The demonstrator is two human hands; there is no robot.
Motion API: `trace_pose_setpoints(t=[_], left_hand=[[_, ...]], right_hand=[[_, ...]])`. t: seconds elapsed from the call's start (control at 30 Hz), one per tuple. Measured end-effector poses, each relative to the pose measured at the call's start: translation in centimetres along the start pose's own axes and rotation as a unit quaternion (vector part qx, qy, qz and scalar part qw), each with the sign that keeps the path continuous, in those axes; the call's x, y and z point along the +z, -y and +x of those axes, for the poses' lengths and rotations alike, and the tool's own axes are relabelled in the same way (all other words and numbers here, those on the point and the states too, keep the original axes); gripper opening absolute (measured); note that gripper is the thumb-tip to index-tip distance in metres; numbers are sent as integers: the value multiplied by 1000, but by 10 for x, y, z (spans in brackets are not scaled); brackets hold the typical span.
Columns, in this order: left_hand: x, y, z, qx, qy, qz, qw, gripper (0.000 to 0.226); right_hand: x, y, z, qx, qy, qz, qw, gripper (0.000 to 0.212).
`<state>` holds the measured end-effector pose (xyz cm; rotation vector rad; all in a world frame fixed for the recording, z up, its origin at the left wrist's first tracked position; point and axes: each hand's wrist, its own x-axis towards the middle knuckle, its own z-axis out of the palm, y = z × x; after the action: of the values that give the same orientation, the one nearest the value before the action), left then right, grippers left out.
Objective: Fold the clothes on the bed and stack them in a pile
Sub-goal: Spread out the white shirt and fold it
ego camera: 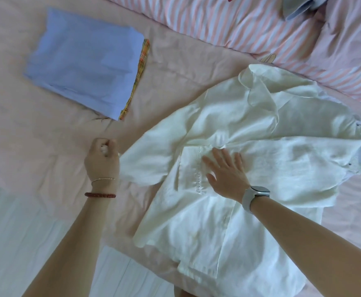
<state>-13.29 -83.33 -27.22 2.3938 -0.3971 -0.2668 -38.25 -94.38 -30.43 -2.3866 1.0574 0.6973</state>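
White shirt (250, 151), thin and creased, lies spread on the pink bedsheet (47, 146), collar toward the striped duvet (282, 39); a stitched lace strip runs down its front placket. Right hand (224, 174), fingers straight and spread, presses flat on the shirt's chest. Left hand (102, 160) is closed in a fist, pinching the edge of the shirt's sleeve at its left side. Hands sit apart. Folded blue garment (85, 67), a flat rectangle, rests on a plaid piece (140, 71) whose edge shows beneath, well apart from the shirt.
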Motion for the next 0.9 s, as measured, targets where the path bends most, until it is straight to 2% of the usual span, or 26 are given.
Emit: trace_pose_setpoints(t=[0.07, 0.13, 0.17, 0.23, 0.27, 0.3, 0.33, 0.37, 0.4, 0.43, 0.5, 0.6, 0.67, 0.73, 0.8, 0.83, 0.87, 0.9], left_hand=[[-4, -6, -9, 72, -6, -6, 997, 14], [-6, 3, -29, 124, 57, 12, 991, 17], [-6, 10, -39, 123, 103, 36, 986, 26], [-7, 30, -50, 73, 223, 122, 964, 58], [-6, 40, -53, 58, 297, 186, 935, 65], [-6, 47, -55, 56, 354, 241, 902, 61], [-6, 51, -55, 55, 379, 268, 884, 54], [-7, 53, -53, 48, 365, 253, 895, 52], [-10, 53, -50, 25, 325, 199, 924, 48], [-14, 50, -43, -9, 269, 138, 953, 41], [-21, 41, -24, -69, 166, 62, 982, 30], [-21, 21, 9, -109, 62, 43, 991, 27], [-20, 2, 27, -120, -9, -8, 993, 28], [-23, -16, 37, -112, -70, -29, 991, 29], [-28, -30, 35, -51, -71, -22, 996, 28], [-31, -36, 28, -1, -29, -23, 999, 29], [-33, -39, 18, 53, 46, -27, 997, 30], [-36, -41, 5, 96, 153, -26, 983, 30]], right_hand=[[-10, 11, 4, 30, -55, 79, 995, 38], [-20, 25, 6, 47, -149, 158, 975, 32], [-23, 31, 7, 37, -179, 187, 965, 32], [-26, 42, 8, -24, -168, 203, 964, 35], [-24, 47, 8, -57, -143, 184, 971, 38], [-20, 50, 8, -78, -112, 154, 979, 41], [-14, 50, 8, -86, -79, 120, 986, 45], [-9, 49, 8, -86, -47, 88, 991, 48], [-4, 46, 9, -82, -16, 63, 995, 51], [0, 42, 9, -77, 10, 44, 996, 53], [3, 35, 10, -77, 41, 18, 996, 55], [-2, 33, 16, -67, 64, 45, 995, 53], [-10, 37, 22, -48, 79, 101, 991, 50], [-22, 41, 27, -22, 59, 177, 982, 44], [-37, 47, 31, 31, -11, 310, 950, 36], [-45, 50, 33, 64, -42, 404, 912, 33], [-54, 54, 34, 89, -49, 514, 852, 30], [-62, 57, 35, 105, -28, 618, 779, 28]])
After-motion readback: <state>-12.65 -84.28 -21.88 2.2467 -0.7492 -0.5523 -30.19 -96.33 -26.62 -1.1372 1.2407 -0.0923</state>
